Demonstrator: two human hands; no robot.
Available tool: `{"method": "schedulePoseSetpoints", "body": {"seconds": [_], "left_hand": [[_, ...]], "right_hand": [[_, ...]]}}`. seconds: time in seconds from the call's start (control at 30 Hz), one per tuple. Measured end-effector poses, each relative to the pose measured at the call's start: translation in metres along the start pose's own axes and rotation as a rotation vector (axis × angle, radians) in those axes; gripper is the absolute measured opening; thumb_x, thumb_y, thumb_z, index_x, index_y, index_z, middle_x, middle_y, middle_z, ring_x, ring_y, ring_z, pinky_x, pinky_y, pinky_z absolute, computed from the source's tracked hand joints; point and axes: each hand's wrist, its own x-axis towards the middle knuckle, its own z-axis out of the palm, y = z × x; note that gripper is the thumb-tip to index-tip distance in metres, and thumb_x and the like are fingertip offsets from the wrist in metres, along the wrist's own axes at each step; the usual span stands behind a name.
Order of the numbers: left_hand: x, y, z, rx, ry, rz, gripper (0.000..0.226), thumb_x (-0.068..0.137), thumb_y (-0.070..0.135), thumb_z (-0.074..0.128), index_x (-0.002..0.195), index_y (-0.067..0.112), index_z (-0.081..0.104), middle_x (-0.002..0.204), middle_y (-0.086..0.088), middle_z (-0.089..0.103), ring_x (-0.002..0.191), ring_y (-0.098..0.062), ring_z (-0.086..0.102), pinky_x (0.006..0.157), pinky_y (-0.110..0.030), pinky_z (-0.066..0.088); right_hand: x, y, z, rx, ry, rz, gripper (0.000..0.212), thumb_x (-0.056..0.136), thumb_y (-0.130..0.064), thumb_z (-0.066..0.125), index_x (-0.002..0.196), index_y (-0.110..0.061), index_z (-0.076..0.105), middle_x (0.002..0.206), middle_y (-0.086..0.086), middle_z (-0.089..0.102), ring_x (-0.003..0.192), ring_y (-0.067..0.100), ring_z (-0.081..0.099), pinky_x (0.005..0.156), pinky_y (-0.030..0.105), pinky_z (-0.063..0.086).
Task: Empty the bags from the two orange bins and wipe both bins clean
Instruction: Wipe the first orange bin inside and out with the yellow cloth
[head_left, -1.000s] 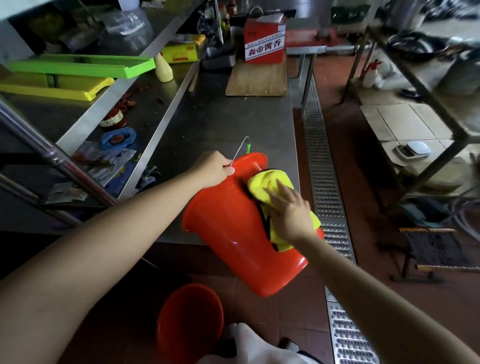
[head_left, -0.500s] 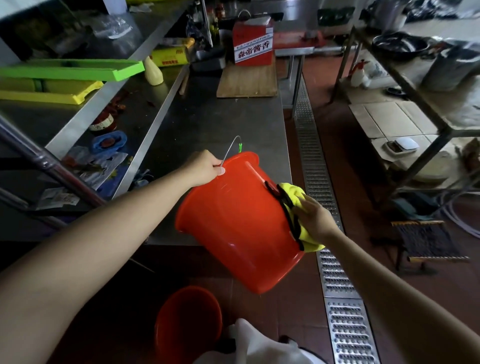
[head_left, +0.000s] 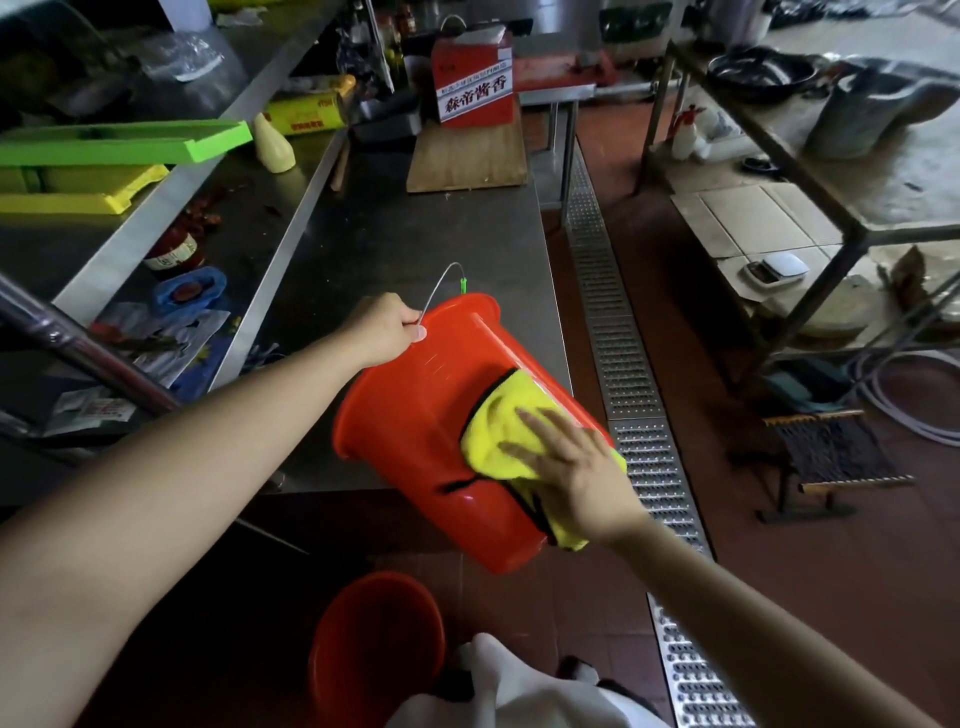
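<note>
Over the near edge of the steel bench (head_left: 431, 244), seen from the head camera, an orange bin (head_left: 415, 431) is held tilted with its mouth turned to the far side and its base toward the viewer. The left hand (head_left: 382, 328) grips the thin wire handle (head_left: 439, 286) at the rim, fingers curled round it. The right hand (head_left: 571, 467) lies flat with straight fingers on a yellow cloth (head_left: 498, 431), pressing it against the bin's outer wall.

To wipe well, I judge the left hand should steady the bin against the push while the cloth moves in overlapping strokes from rim to base, the bin being turned to bring round the unwiped side; the inside probably needs its own pass.

Whether the held bin contains anything cannot be told, since its mouth faces away. A second orange bin (head_left: 379, 639) stands on the floor, near and below; its dark interior shows no bag that I can make out.
</note>
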Motion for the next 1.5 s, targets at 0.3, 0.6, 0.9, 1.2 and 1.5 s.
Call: {"method": "schedulePoseSetpoints", "body": {"seconds": [0.3, 0.6, 0.9, 1.2, 1.5], "left_hand": [[-0.001, 0.005, -0.001, -0.111, -0.009, -0.079, 0.038, 0.091, 0.034, 0.067, 0.126, 0.021, 0.065, 0.128, -0.004, 0.064, 0.117, -0.022, 0.06, 0.102, -0.04, 0.048], [0.01, -0.008, -0.003, -0.272, -0.071, -0.081, 0.041, 0.085, 0.029, 0.075, 0.124, 0.017, 0.067, 0.123, -0.005, 0.068, 0.11, -0.017, 0.064, 0.099, -0.037, 0.051], [0.021, -0.023, 0.004, -0.334, -0.057, 0.012, 0.028, 0.088, 0.025, 0.071, 0.114, 0.016, 0.072, 0.107, 0.002, 0.073, 0.076, 0.01, 0.055, 0.068, -0.01, 0.042], [0.018, -0.031, 0.009, -0.192, -0.038, 0.089, 0.036, 0.089, 0.035, 0.069, 0.122, 0.019, 0.068, 0.118, 0.0, 0.068, 0.093, -0.004, 0.062, 0.077, -0.014, 0.038], [0.004, -0.041, 0.009, -0.217, -0.014, 0.082, 0.039, 0.088, 0.039, 0.069, 0.124, 0.024, 0.065, 0.091, 0.022, 0.064, 0.099, -0.01, 0.064, 0.072, -0.013, 0.041]], "right_hand": [[-0.005, 0.033, -0.01, 0.277, 0.12, 0.524, 0.042, 0.097, -0.026, 0.063, 0.138, -0.023, 0.059, 0.152, 0.011, 0.045, 0.132, 0.039, 0.047, 0.105, 0.05, 0.041], [0.003, -0.061, 0.03, -0.182, 0.102, 0.107, 0.054, 0.097, -0.035, 0.061, 0.146, -0.042, 0.042, 0.166, -0.003, 0.018, 0.146, 0.035, 0.027, 0.099, 0.054, 0.036], [0.141, -0.094, 0.032, -0.214, 0.093, 0.14, 0.051, 0.095, -0.036, 0.064, 0.143, -0.04, 0.05, 0.158, 0.003, 0.036, 0.141, 0.038, 0.034, 0.101, 0.056, 0.04], [0.013, -0.037, 0.006, -0.129, 0.099, 0.118, 0.045, 0.1, -0.047, 0.047, 0.145, -0.044, 0.045, 0.164, -0.008, 0.024, 0.145, 0.029, 0.033, 0.099, 0.048, 0.041], [0.051, -0.038, 0.004, -0.052, 0.089, 0.213, 0.051, 0.091, -0.034, 0.067, 0.14, -0.039, 0.054, 0.157, 0.0, 0.04, 0.137, 0.036, 0.042, 0.101, 0.051, 0.042]]}}
